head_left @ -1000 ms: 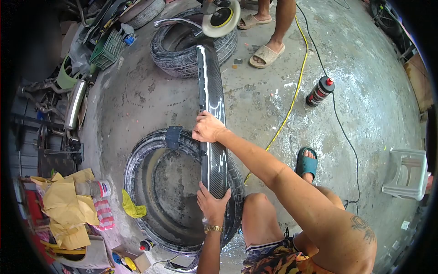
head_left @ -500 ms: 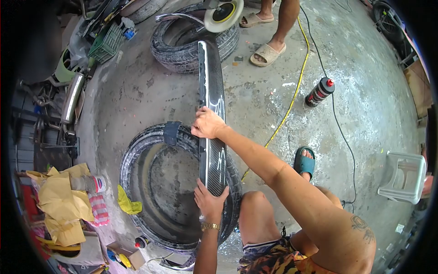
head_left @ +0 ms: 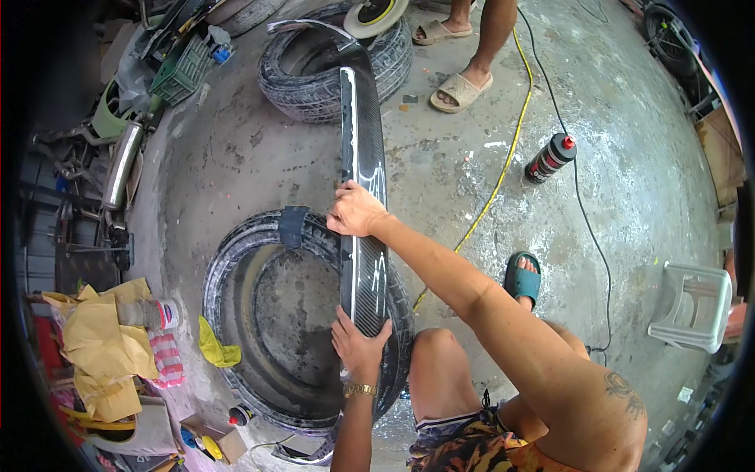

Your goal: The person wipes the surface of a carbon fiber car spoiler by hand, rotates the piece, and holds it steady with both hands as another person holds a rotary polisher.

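Note:
A long, glossy carbon-fibre car trim piece [head_left: 368, 149] with a pale strip along its left side spans two tyres. My right hand [head_left: 356, 209] is closed around its middle, fingers over the left edge. Nearer me, my left hand [head_left: 359, 344], with a gold watch at the wrist, grips the piece with thumb and fingers on opposite edges. The near tyre [head_left: 222, 259] lies flat beneath it, with a dark cloth pad [head_left: 293, 226] on its rim. At the far end, the round white pad of a polisher [head_left: 362, 25] is close to the trim; contact is unclear.
Another person's sandalled foot [head_left: 462, 91] stands beside the far tyre [head_left: 295, 98]. A black bottle [head_left: 550, 157], a yellow cord [head_left: 503, 181] and a dark cable [head_left: 588, 212] are on the right. A yellow cloth [head_left: 217, 346] and brown paper [head_left: 102, 338] are left; a white stool [head_left: 692, 307] is right.
The polisher pad has shifted slightly left and upward, uncovering more of the trim's far end. Both my hands keep their places on the trim, and the view has shifted slightly.

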Demonstrator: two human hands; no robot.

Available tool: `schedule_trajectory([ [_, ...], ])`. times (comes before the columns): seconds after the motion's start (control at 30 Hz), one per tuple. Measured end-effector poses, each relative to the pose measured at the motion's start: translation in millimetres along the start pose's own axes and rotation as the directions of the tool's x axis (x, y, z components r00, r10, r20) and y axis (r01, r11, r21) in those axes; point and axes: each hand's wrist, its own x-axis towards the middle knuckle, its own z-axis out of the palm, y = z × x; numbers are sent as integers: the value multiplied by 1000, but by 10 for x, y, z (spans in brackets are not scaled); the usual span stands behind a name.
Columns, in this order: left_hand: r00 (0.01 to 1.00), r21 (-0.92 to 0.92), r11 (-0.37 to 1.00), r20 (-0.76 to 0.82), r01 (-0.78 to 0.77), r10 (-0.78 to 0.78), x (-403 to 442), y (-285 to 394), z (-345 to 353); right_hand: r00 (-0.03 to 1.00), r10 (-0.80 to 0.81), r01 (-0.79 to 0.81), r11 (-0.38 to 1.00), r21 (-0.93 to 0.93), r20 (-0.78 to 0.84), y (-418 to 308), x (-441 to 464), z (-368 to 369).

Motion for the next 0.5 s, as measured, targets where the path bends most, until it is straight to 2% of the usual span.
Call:
schedule_trajectory([
  [0.5, 1000, -14, 1000, 13, 16, -16, -3, 10, -13, 999, 17, -17, 1000, -4, 43, -16, 9, -40],
])
